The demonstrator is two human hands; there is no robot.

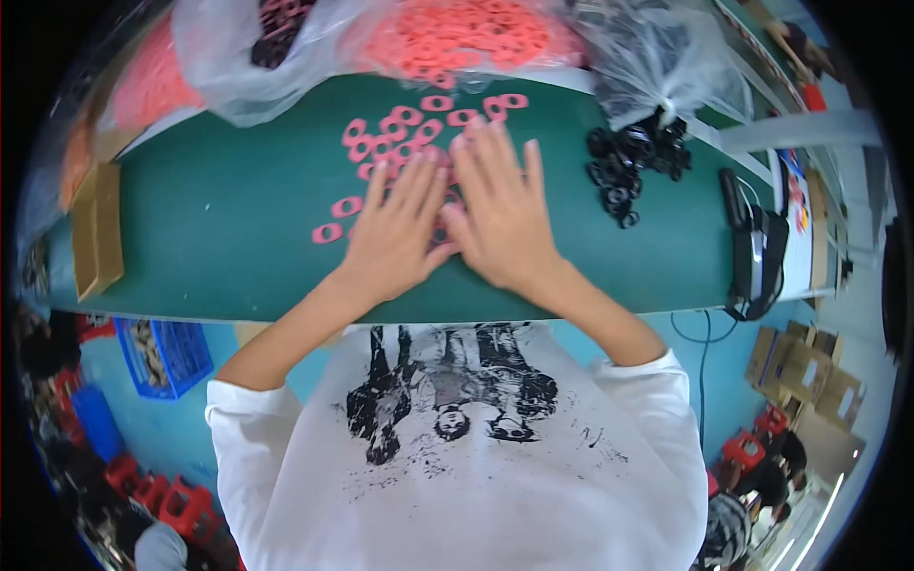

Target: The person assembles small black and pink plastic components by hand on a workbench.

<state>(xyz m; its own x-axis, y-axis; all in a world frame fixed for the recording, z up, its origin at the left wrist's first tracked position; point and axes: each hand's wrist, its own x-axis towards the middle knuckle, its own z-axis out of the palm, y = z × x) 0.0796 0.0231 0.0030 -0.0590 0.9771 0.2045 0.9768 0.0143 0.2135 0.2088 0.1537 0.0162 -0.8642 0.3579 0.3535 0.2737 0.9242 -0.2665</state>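
My left hand (pixel 400 219) and my right hand (pixel 503 209) lie side by side over the green tabletop (pixel 228 209), fingers stretched forward and thumbs nearly meeting. Both rest on or just above a scatter of small pink oval rings (pixel 383 147), each with a hole in its middle. Some rings are partly hidden under my palms and fingers. Two loose pink rings (pixel 327 232) lie left of my left hand. Beyond my fingertips, more pink rings trail toward a big heap of coral-pink rings (pixel 466 38) on clear plastic at the far edge.
Black ring-shaped parts (pixel 636 157) are piled to the right, below a clear plastic bag (pixel 657 57). A cardboard box (pixel 98 230) stands at the left end; a black device with a cable (pixel 757 247) sits at the right. A blue crate (pixel 164 357) is on the floor.
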